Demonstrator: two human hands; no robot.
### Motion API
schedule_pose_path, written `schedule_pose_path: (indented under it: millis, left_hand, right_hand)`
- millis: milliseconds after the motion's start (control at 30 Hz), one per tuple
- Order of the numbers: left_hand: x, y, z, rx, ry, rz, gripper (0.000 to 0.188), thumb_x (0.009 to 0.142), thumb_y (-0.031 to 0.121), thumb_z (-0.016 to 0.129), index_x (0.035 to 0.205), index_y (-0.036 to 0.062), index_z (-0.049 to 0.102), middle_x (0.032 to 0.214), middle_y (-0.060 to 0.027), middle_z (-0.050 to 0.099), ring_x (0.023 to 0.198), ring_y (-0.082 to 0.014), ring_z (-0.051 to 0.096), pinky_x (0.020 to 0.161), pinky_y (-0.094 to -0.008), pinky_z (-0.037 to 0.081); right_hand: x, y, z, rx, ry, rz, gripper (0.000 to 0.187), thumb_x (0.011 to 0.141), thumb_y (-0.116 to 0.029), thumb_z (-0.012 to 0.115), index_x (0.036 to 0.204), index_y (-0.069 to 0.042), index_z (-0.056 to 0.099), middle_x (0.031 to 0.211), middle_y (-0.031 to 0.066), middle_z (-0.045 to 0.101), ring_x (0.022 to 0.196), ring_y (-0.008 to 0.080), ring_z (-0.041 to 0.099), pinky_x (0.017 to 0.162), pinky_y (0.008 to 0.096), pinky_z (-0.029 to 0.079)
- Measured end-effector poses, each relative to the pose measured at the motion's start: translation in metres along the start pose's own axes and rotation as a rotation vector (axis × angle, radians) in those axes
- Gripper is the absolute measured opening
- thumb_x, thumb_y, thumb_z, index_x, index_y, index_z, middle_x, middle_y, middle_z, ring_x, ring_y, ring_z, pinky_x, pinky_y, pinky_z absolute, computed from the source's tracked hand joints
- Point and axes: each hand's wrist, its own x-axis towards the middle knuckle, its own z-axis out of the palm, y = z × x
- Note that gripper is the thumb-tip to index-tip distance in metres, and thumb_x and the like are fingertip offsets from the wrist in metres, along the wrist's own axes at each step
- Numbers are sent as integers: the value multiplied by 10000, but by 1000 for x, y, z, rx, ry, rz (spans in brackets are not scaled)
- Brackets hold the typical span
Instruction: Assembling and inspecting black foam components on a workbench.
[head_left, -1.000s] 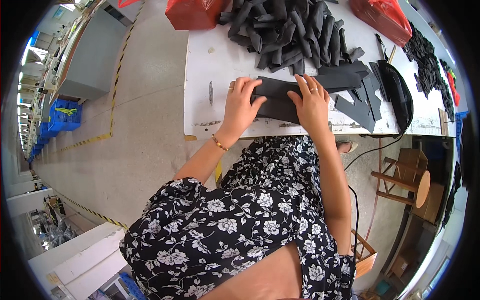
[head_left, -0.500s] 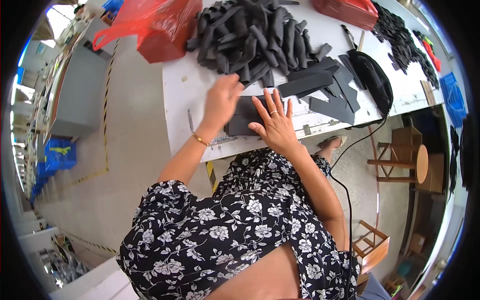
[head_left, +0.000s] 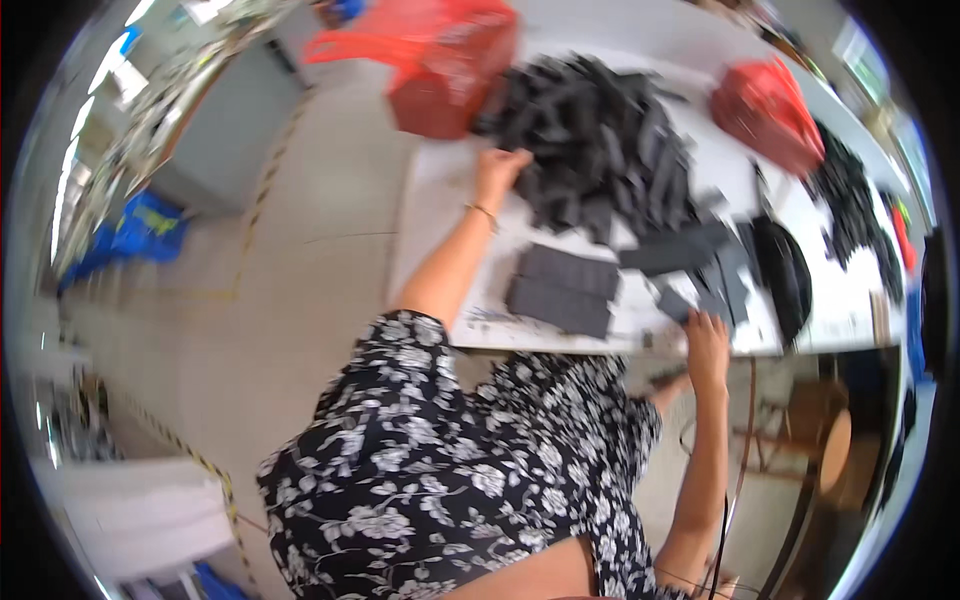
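Note:
My left hand (head_left: 498, 175) is at the left edge of a large heap of dark grey fabric strips (head_left: 610, 140), its fingers pinched together; blur hides what is between them. My right hand (head_left: 708, 345) is at the table's front edge, fingers closed on the near end of a dark grey flat piece (head_left: 676, 304). That piece lies beside several other flat dark pieces (head_left: 690, 250). Between my hands, two dark grey rectangular pieces (head_left: 563, 288) lie flat on the white table (head_left: 435, 230), one nearer me than the other, touching.
Red plastic bags stand at the back left (head_left: 440, 90) and back right (head_left: 768, 115). A black rounded case (head_left: 782, 275) lies right of the flat pieces, with more dark strips (head_left: 855, 200) beyond. A wooden stool (head_left: 835, 450) stands under the table's right side.
My hands have left the rectangular pieces. The left moved to the heap's edge, the right moved to the flat pieces on the right. The whole view has shifted and is blurred.

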Motion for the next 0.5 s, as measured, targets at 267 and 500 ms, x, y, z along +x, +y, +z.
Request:
schedule_pose_path:
  millis: [267,500]
  left_hand:
    - [-73,58,-30,-559,40,-31,297,850,207,697,1045,0,610,763,-82,659,636,-173,656,565,-292,535]
    - [-112,53,-23,-925,-28,-428,339,910,283,637,966,-47,584,793,-152,650,716,-272,688,608,-348,573]
  right_hand:
    - [-7,4,39,7,283,-129,125,781,-44,523,888,-12,580,898,140,597,875,319,558,821,439,434]
    - [0,24,23,235,356,-145,200,823,-12,559,1018,-27,597,1002,154,621,921,318,589,829,423,445]
